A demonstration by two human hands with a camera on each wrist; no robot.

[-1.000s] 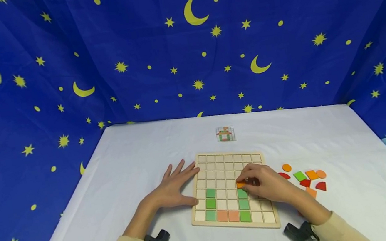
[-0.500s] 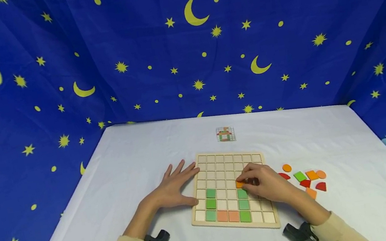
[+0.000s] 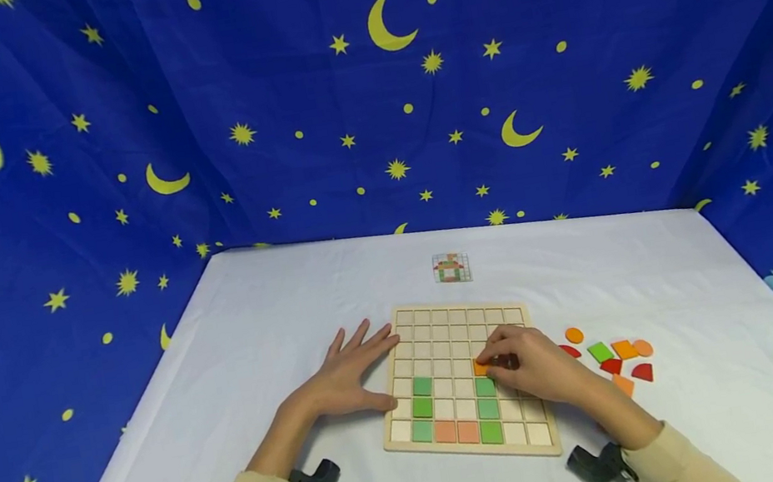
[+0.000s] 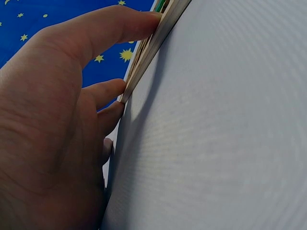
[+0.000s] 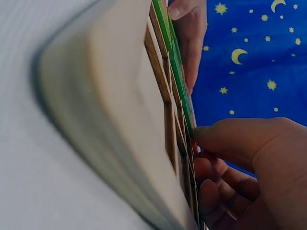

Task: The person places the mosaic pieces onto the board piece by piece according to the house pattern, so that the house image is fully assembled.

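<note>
A wooden grid board [image 3: 441, 348] lies on the white table, with green tiles [image 3: 491, 432] and two salmon tiles [image 3: 456, 431] in its near cells. My left hand [image 3: 344, 381] is spread, its thumb and fingertips touching the board's left edge. With curled fingers and thumb, my right hand [image 3: 539, 368] pinches an orange tile [image 3: 481, 368] at a cell just beyond the right green column. The right hand partly covers that tile and the cells beside it. In the right wrist view, the thumb [image 5: 230, 136] presses low against the board's surface.
Right of the board lie loose pieces: an orange disc [image 3: 574, 336], a green tile [image 3: 600, 352], red quarter-circles [image 3: 643, 374] and several orange ones. A small pattern card [image 3: 451, 268] lies beyond the board. A blue star-printed curtain [image 3: 346, 180] surrounds the table.
The orange tile has shifted very slightly under my right fingertips and lies a little squarer over its cell. My left hand has stayed still.
</note>
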